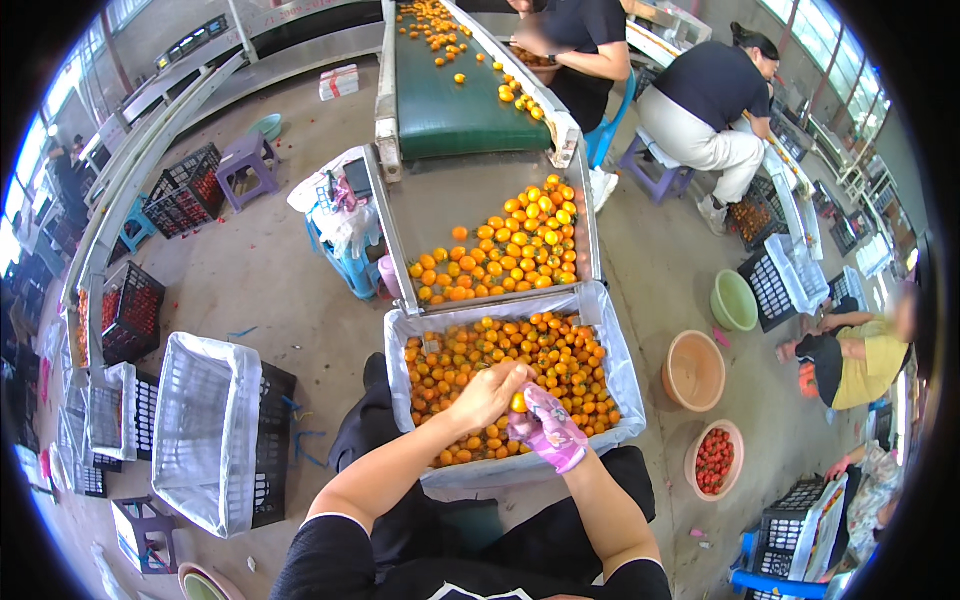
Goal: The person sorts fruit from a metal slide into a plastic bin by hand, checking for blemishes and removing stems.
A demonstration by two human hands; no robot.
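Note:
Over a crate lined with white plastic (626, 397), my two hands meet just above a heap of orange cherry tomatoes (457, 360). My right hand (553, 429) wears a pink flowered glove and holds one yellow-orange tomato (519, 403) at its fingers. My bare left hand (491, 394) is against the gloved fingers, its thumb and forefinger drawn together. Whether anything sits between those left fingertips is hidden. Beyond the crate, a metal chute (420, 206) bears more orange tomatoes (510, 255) and ends at the crate's far edge.
A green conveyor belt (465, 112) feeds the chute. On the left stands a lined crate (206, 435); a blue stool (349, 262) holds bags. To the right are an orange basin (694, 371), a basin of red tomatoes (716, 459) and a green basin (733, 300). Several people sit nearby.

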